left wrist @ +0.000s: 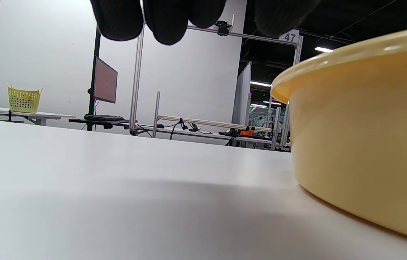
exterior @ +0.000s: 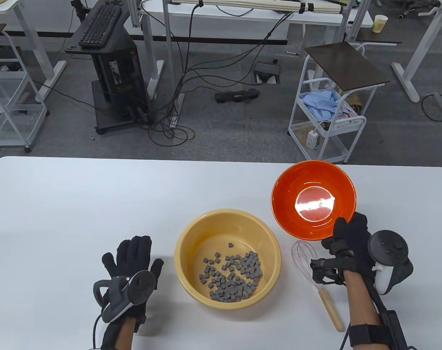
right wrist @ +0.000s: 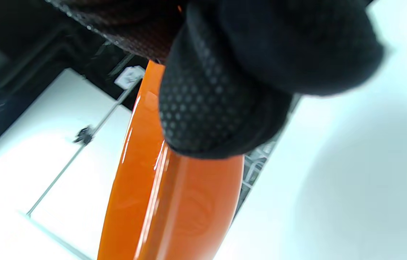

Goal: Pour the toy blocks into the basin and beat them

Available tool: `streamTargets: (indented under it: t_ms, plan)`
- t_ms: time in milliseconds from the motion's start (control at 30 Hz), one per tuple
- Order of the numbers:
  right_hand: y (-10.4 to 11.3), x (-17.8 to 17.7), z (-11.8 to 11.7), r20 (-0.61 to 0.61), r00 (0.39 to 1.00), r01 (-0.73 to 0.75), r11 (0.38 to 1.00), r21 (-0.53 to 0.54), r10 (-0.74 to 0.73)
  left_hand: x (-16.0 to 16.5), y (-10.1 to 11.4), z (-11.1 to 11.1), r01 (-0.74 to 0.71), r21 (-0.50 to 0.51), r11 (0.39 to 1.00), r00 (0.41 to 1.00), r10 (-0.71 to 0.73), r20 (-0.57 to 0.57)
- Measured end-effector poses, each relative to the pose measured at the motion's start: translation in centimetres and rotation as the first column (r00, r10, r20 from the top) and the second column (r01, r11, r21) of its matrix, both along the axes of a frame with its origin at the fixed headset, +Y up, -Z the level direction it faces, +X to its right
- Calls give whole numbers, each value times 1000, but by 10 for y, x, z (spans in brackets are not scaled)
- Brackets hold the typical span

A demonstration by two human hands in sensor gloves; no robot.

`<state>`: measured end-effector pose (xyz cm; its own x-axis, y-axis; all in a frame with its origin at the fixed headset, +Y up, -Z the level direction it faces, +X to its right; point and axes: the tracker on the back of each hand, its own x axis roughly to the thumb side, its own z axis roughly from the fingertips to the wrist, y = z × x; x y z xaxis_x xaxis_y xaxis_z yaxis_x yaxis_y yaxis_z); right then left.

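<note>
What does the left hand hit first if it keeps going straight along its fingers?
Likely nothing on the table: the left hand points toward the far edge, and only bare table lies ahead. The yellow basin sits off to its right, apparently outside that line.

basins: 1 (exterior: 184, 251) | orange bowls: 1 (exterior: 282, 207) | whisks: 1 (exterior: 305, 257) | blocks: many, uncountable (exterior: 231, 273) | hands: 2 (exterior: 133, 255) (exterior: 348, 237)

Open table (exterior: 78, 197) lies left of the basin (exterior: 191, 291); whisk (exterior: 317, 280) and orange bowl (exterior: 290, 215) crowd its right.

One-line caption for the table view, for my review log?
Grey blocks lie in the yellow basin; right hand grips the empty orange bowl.
</note>
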<state>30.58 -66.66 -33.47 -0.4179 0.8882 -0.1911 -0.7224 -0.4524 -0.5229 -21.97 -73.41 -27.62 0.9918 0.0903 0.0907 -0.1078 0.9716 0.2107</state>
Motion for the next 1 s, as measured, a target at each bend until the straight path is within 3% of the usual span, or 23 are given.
streamTargets:
  t_ms: [100,267,533,1000]
  plan:
    - [-17,12,-6,64,993,106,994,-36,-104,0,0,0,0,-1,1000,1000,0,0]
    - [-45,27,-13,162,974,174,981,-92,-157,-1,-2,-1,13,-11,1000,1000,-13,-7]
    - [-70,42,-21,252,943,256,957,-134,-217,1,-5,-2,34,-22,999,999,-34,-1]
    - [-95,53,-25,242,914,379,898,-222,-326,3,-7,-2,34,-30,999,999,-34,5]
